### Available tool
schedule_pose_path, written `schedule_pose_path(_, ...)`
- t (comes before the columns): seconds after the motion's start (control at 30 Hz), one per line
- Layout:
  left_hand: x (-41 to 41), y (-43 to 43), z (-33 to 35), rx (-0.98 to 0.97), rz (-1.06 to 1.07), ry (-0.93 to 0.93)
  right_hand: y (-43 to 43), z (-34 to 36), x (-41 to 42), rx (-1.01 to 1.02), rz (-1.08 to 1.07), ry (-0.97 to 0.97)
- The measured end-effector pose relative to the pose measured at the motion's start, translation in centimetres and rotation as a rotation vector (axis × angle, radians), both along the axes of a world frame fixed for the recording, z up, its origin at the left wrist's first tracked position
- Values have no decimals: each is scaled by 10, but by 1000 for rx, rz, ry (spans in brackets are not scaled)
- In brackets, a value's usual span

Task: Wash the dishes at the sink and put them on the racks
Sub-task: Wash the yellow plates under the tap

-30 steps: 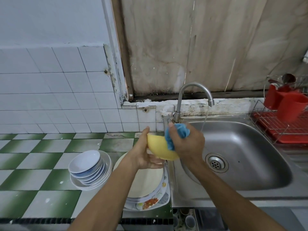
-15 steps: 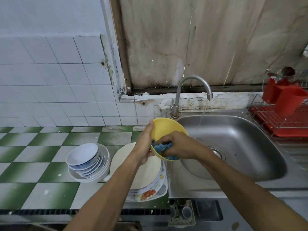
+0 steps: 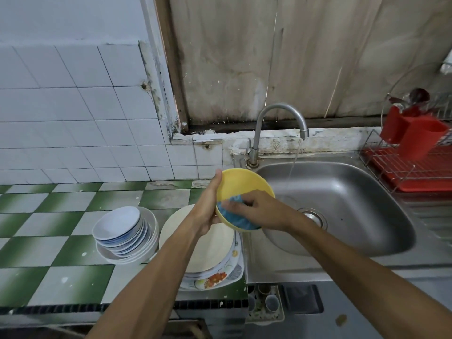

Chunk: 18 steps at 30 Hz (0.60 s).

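Sponge (image 3: 232,210) is pressing inside the yellow bowl (image 3: 241,185), pinched by the right hand (image 3: 260,212). The left hand (image 3: 208,206) is gripping the rim, holding the opening toward it.

The left hand (image 3: 206,211), gripping a yellow bowl (image 3: 242,184), and the right hand (image 3: 261,212), holding a sponge (image 3: 234,216) inside it, are filling the space over the sink's (image 3: 354,204) left rim. Right of them the basin is lying open, with only a thin stream of water (image 3: 293,162) falling from the tap (image 3: 281,106), which is arching over the back left corner. A stack of small bowls (image 3: 122,231) and a stack of plates (image 3: 215,253) are crowding the counter (image 3: 73,241) just left of the sink. Red cups (image 3: 425,138) are occupying the rack's (image 3: 396,174) back, leaving its front wires free.
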<state>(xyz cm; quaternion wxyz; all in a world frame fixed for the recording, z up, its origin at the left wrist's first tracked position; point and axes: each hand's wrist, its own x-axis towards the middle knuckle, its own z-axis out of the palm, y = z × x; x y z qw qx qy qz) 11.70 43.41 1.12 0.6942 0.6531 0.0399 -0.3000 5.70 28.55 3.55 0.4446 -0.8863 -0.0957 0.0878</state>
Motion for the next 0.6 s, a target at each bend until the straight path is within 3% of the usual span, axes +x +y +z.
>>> schedule_pose_path(0.1, 5, 2, -2, 86, -52, 62, -6, 4, -13, -370, 225, -9)
schedule_pose_path(0.17, 9, 4, 0, 75, -121, 132, -5, -2, -15, -389, 199, -81)
schedule_pose_path(0.33, 13, -3, 0, -1, -121, 104, -27, 6, -27, 196, -47, 2)
schedule_pose_path(0.47, 6, -26, -17, -263, -64, 113, -43, 19, -26, 733, -451, 7)
schedule_pose_path(0.6, -7, -64, -11, -390, -123, 48, -57, 7, -24, 967, -876, 21)
